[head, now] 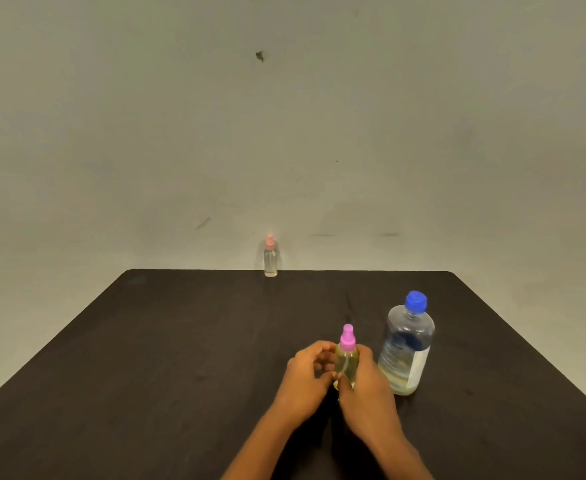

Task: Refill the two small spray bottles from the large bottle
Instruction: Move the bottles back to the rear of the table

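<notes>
Dark table [146, 358]: right hand [367, 386] grips the near spray bottle [347, 362], left hand [305, 375] hold unclear; nudging the large bottle [405, 344] could topple it.

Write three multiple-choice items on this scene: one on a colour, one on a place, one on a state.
1. What colour is the large bottle's cap?
A red
B blue
C green

2. Where does the far spray bottle stand?
A at the table's far edge
B against the large bottle
C at the near left corner

3. How is the near spray bottle?
A lying flat
B uncapped
C upright, gripped by the right hand

Answers:
1. B: the cap is plainly blue.
2. A: it stands alone at the back edge, well away from the large bottle.
3. C: its capped end points up and the right hand wraps its body.
</notes>
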A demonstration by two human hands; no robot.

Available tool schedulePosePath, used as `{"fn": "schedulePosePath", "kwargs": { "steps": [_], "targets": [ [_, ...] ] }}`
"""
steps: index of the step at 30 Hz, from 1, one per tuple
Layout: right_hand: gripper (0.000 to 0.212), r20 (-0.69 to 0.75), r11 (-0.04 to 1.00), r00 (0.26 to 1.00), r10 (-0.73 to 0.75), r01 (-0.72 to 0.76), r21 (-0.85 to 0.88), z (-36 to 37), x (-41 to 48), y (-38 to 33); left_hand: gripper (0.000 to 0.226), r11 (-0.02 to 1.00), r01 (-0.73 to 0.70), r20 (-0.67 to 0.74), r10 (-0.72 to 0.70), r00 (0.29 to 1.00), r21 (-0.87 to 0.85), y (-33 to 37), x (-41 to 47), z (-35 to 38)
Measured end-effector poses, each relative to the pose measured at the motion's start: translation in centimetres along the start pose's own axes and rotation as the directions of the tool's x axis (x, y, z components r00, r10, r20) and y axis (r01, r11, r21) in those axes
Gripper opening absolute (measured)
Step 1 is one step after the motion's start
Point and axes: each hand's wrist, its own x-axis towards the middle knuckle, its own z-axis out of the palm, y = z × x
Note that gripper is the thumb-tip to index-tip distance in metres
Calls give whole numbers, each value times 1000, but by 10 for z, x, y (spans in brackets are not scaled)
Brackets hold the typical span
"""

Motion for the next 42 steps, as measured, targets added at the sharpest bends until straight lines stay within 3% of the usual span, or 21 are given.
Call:
{"fn": "schedulePosePath", "kwargs": {
  "steps": [9,16,21,30,34,42],
  "targets": [
    [32,-30,996,996,-83,84,27,24,38,-14,45,995,-35,-106,25,994,-93,-7,25,-21],
    [36,-83,986,989,-125,133,104,61,81,-21,37,988,25,-335,-74,939,-150,-29,54,-30],
    [32,-153,969,984,-89,122,216,86,119,-23,34,996,25,-408,-56,911,-81,-45,83,-33],
    [30,-165,948,975,-148,187,257,103,210,-16,40,998,20,-360,2,933,57,-70,164,-47],
    [29,-182,941,975,-131,180,287,114,248,-13,53,992,37,-336,5,942,118,-80,195,-52],
    [26,-174,948,963,-206,241,208,128,299,-6,55,991,11,-269,26,963,135,-96,231,-60]
  ]
}}
